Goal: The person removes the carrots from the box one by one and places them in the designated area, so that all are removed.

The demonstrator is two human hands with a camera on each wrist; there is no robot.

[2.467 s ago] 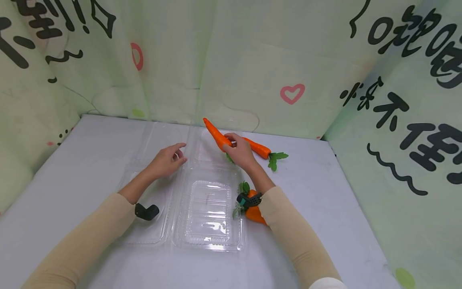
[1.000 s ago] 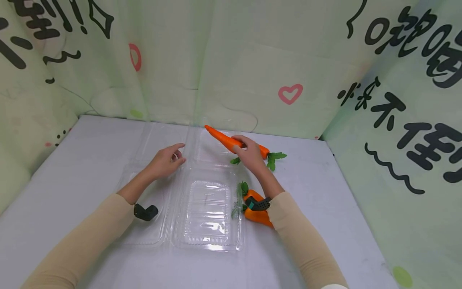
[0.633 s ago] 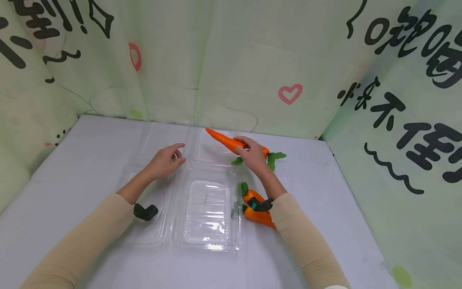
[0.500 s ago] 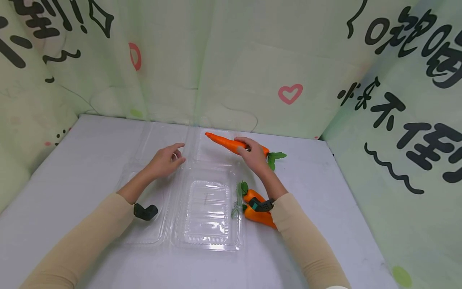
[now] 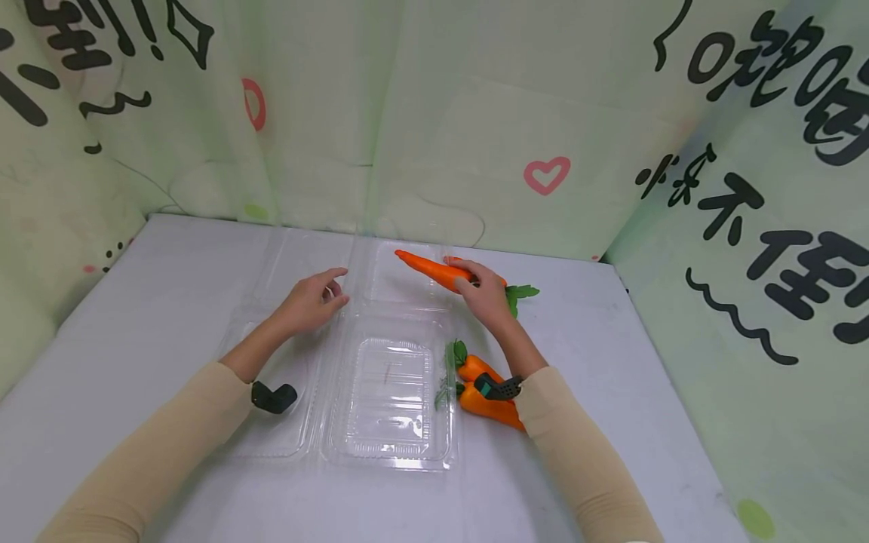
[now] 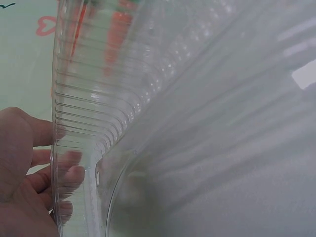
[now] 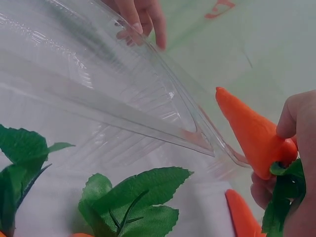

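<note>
My right hand (image 5: 485,294) grips an orange carrot (image 5: 434,269) near its leafy end, its tip pointing left. The right wrist view shows the held carrot (image 7: 252,133) with green leaves under the fingers. A second carrot (image 7: 244,215) lies below it; in the head view its leaves (image 5: 520,296) show beside the hand, its body mostly hidden. My left hand (image 5: 312,302) hovers at the clear plastic container (image 5: 390,461), thumb and index finger apart. Some left fingertips (image 6: 73,174) show through the ribbed wall; contact is hard to tell.
Two more carrots (image 5: 485,407) with leaves lie beside the container's right side, partly beneath my right wrist. More clear plastic sections (image 5: 271,452) spread on the left and back of the white table (image 5: 170,302). A printed curtain (image 5: 462,113) stands behind.
My right hand has shifted right and slightly down with the carrot. The carrot has swung from steeply raised to nearly level. The left hand stays in place.
</note>
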